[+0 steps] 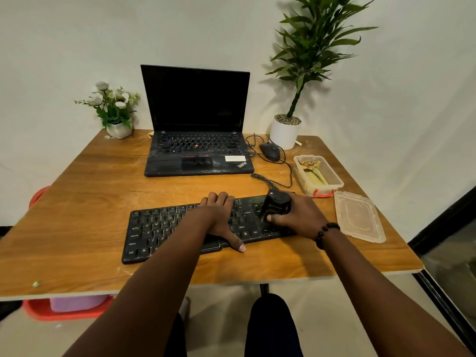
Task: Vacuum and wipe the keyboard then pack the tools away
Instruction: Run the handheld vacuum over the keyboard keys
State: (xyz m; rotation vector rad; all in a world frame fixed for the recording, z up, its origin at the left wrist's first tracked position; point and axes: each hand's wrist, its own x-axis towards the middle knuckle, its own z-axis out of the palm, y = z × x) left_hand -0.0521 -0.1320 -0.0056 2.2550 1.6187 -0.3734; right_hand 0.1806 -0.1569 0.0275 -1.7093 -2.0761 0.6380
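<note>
Your right hand [300, 219] grips a small black handheld vacuum [277, 206] standing on the flat black keyboard's [159, 229] right end; your left hand [221, 219] presses flat mid-keyboard. Right of them, a clear plastic tub [334, 182] holds what looks like yellowish cloth [314, 172], its lid [359, 217] alongside.

From my remote seat, I see a wooden table [85, 181] under the hands, a plain white wall [77, 39] beyond them, pale floor [334, 300] beneath.
</note>
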